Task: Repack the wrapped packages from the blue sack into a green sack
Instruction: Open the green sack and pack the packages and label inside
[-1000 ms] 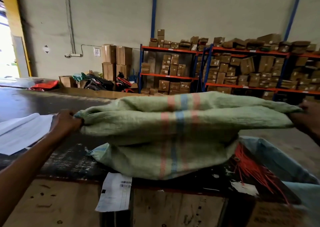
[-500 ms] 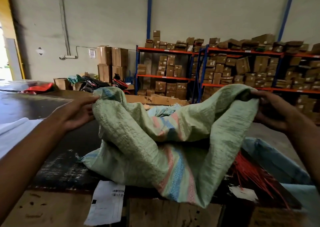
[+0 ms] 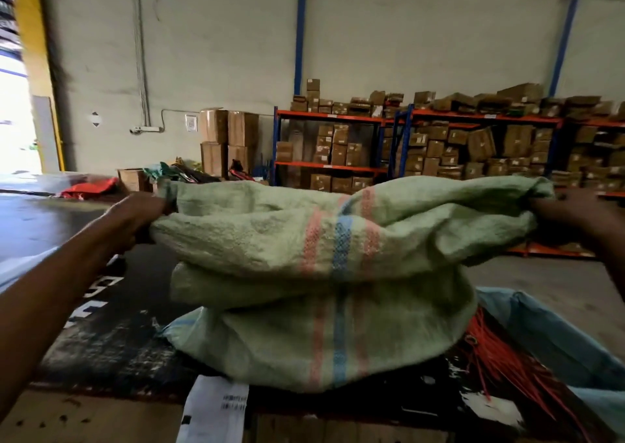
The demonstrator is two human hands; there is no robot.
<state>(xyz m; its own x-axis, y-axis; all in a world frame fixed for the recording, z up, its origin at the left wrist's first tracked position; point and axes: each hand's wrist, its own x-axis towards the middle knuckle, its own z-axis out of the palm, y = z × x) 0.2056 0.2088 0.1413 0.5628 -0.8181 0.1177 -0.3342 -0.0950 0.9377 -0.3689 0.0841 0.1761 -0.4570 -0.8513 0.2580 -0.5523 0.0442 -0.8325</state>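
A pale green woven sack [image 3: 270, 246] with pink and blue stripes is stretched wide in front of me, its lower part resting on the dark table [image 3: 101, 341]. My left hand [image 3: 142, 216] grips its left rim. Gripping the right rim is my right hand [image 3: 571, 212]. The blue sack [image 3: 548, 334] lies at the lower right, its mouth open, with red strands [image 3: 500, 368] showing inside. No wrapped packages are visible.
A white paper label [image 3: 213, 409] hangs over the table's front edge. White sheets [image 3: 20, 270] lie at the far left. Blue and orange racks [image 3: 338, 165] full of cardboard boxes line the back wall, with stacked cartons [image 3: 230, 138] beside them.
My hands have spread apart again, pulling the green sack's rim taut and flat after it was gathered and opened half a second ago.
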